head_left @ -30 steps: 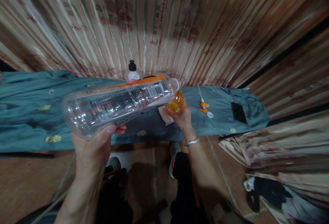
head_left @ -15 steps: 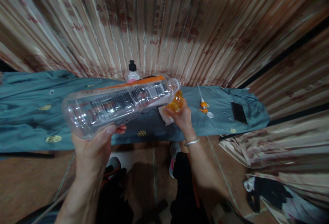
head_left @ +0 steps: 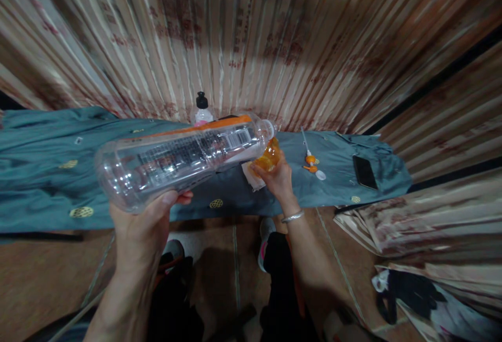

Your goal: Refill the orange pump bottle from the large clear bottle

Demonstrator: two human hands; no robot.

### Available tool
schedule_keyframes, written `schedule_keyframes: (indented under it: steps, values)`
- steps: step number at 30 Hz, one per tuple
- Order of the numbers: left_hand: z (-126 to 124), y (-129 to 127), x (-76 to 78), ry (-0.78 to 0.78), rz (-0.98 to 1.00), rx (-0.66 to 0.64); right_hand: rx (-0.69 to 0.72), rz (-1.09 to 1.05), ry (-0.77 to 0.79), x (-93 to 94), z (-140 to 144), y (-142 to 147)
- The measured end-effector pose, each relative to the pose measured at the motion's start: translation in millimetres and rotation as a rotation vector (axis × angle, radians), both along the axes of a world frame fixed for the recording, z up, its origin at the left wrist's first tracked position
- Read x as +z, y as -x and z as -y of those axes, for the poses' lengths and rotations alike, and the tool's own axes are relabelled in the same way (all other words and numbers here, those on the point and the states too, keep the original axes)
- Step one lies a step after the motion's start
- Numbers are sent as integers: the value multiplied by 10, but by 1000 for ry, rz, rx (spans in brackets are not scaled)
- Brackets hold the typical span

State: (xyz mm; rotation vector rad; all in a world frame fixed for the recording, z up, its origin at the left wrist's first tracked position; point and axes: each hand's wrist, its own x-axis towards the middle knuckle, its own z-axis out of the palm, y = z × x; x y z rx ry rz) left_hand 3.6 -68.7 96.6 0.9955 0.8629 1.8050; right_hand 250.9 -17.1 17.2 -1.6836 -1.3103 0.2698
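My left hand (head_left: 147,216) is closed round the lower part of a large clear plastic bottle (head_left: 188,156) with an orange-edged label and a barcode. The bottle is tilted nearly flat, its mouth pointing right. Just under that mouth, my right hand (head_left: 278,174) grips a small amber, see-through bottle (head_left: 269,156); its far side is hidden by my fingers and the large bottle. Whether the two openings touch, I cannot tell. A pale folded tissue or cloth (head_left: 253,177) lies beside my right fingers. Right of them lies an orange pump top (head_left: 310,161) with a clear tube.
A green cloth (head_left: 43,174) covers the narrow table. At its back stands a black-capped bottle (head_left: 202,109). A small clear cap (head_left: 320,175) and a black phone (head_left: 364,172) lie to the right. A patterned curtain (head_left: 235,33) hangs close behind.
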Motion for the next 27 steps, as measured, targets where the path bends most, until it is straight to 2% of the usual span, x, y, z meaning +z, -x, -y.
schedule_keyframes:
  steps: [10,27]
  values:
    - [1,-7,6,6,-39,3,-9,5,0,-6,-1,-3]
    - [-14,-17,17,-4,8,-7,-3,13,-10,-9,-5,-3]
